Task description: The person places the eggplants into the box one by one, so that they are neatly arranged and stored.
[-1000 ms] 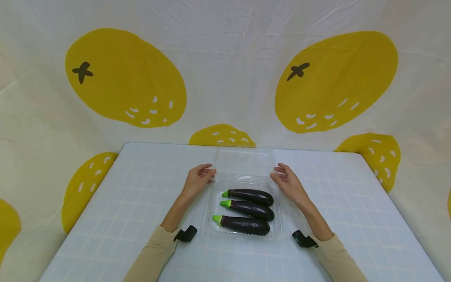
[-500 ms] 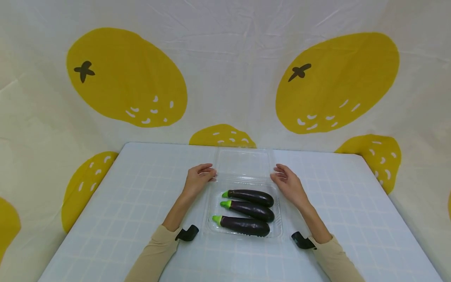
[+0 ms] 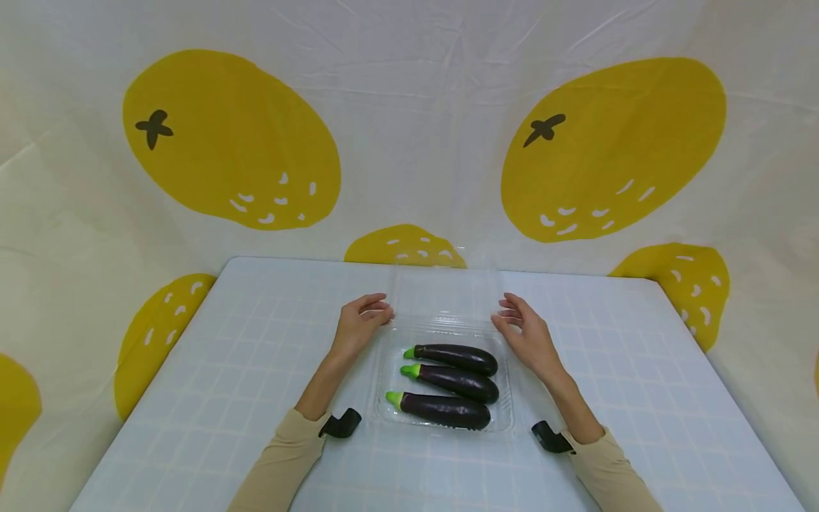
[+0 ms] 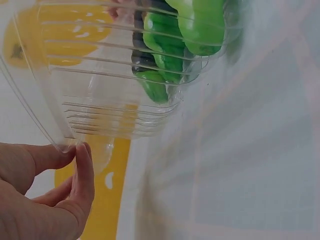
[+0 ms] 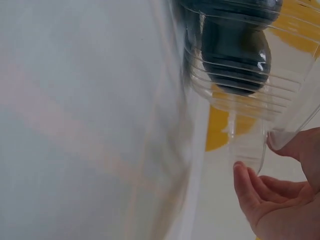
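Note:
A clear plastic clamshell container (image 3: 380, 409) stands in the middle of the table, its lid (image 3: 443, 291) folded back and tilted up at the far side. Inside lie three eggplants (image 3: 448, 410) with green stem ends toward the left. At the left end of the hinge side, my left hand (image 3: 360, 328) pinches the container's corner between thumb and fingers. My right hand (image 3: 526, 334) is at the opposite corner; in the right wrist view its thumb presses the rim and its curled fingers meet the lid's edge. Ribbed walls show dark eggplant (image 5: 237, 60) ends through them.
A pale checked cloth covers the table (image 3: 269, 306). Behind it hangs a white curtain (image 3: 416, 142) with large yellow fruit prints, close to the table's far edge. Each wrist carries a black camera (image 3: 342, 423).
The lid's far edge has risen from the table and now overlaps the curtain. Both hands keep nearly the same places, fingertips slightly higher. The eggplants have not moved.

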Demonstrator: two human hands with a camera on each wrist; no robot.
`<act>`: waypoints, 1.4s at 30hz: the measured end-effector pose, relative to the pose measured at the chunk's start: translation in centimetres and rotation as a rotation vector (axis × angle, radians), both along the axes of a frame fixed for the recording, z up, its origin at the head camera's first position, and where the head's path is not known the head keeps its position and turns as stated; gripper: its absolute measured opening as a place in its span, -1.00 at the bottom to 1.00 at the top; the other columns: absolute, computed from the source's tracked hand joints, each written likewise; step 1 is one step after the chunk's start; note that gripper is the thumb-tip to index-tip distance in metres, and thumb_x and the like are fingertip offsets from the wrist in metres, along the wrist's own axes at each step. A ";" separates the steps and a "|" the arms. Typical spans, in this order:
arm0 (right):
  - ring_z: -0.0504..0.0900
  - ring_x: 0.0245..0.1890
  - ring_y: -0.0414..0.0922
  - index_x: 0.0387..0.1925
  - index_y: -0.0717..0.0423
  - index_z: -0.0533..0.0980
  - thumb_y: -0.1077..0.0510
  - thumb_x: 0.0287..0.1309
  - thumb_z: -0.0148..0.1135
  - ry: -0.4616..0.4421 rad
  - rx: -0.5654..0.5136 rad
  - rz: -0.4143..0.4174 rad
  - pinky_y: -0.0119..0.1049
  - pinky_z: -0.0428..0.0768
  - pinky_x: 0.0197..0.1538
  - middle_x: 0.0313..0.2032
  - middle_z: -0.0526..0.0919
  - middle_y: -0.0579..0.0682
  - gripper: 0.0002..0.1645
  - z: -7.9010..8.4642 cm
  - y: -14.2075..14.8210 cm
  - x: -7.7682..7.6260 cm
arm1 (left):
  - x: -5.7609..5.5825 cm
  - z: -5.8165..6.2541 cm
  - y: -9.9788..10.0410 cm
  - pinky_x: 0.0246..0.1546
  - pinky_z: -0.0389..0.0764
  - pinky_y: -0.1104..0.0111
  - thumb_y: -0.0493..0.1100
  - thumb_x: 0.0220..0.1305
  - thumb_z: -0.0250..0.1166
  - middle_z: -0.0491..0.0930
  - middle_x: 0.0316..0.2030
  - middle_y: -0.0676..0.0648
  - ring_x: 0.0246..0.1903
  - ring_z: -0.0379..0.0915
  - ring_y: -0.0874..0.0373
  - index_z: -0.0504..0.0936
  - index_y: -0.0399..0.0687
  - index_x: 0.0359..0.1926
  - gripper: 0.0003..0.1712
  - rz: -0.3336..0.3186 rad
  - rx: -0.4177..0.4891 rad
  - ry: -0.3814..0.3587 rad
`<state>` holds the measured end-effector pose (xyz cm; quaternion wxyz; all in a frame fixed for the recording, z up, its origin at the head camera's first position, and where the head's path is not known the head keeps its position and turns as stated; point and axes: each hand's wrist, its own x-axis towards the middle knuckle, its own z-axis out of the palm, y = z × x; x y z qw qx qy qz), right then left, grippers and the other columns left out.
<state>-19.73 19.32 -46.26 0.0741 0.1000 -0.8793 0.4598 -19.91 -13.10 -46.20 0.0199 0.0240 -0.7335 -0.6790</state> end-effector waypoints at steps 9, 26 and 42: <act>0.65 0.03 0.23 0.36 0.48 0.33 0.39 0.28 0.34 0.152 -0.050 0.006 -0.66 0.50 0.08 0.12 0.59 0.36 -0.32 0.0 0.5 0.0 | 0.0 0.3 0.2 -0.23 0.67 0.53 -0.36 0.32 0.40 0.65 -0.11 -0.34 -0.23 0.70 -0.06 0.56 -0.40 0.24 -0.51 0.006 -0.043 0.083; 0.67 -0.08 0.17 0.37 0.39 0.37 0.50 0.22 0.33 0.255 -0.083 0.001 -0.72 0.46 0.06 0.08 0.63 0.34 -0.31 0.4 0.8 -0.3 | -0.2 0.6 0.4 -0.22 0.64 0.54 -0.40 0.33 0.37 0.63 -0.14 -0.33 -0.17 0.67 -0.15 0.56 -0.37 0.21 -0.55 -0.004 -0.029 0.151; 0.70 -0.15 0.16 0.34 0.34 0.39 0.55 0.14 0.36 0.318 -0.103 0.002 -0.57 0.58 0.06 -0.05 0.62 0.33 -0.28 1.1 0.8 0.1 | 1.5 2.8 1.0 -0.03 0.67 0.30 -0.52 0.30 0.32 0.60 -0.12 -0.49 -0.12 0.60 -0.33 0.50 -0.55 0.09 -0.64 0.022 -0.094 0.224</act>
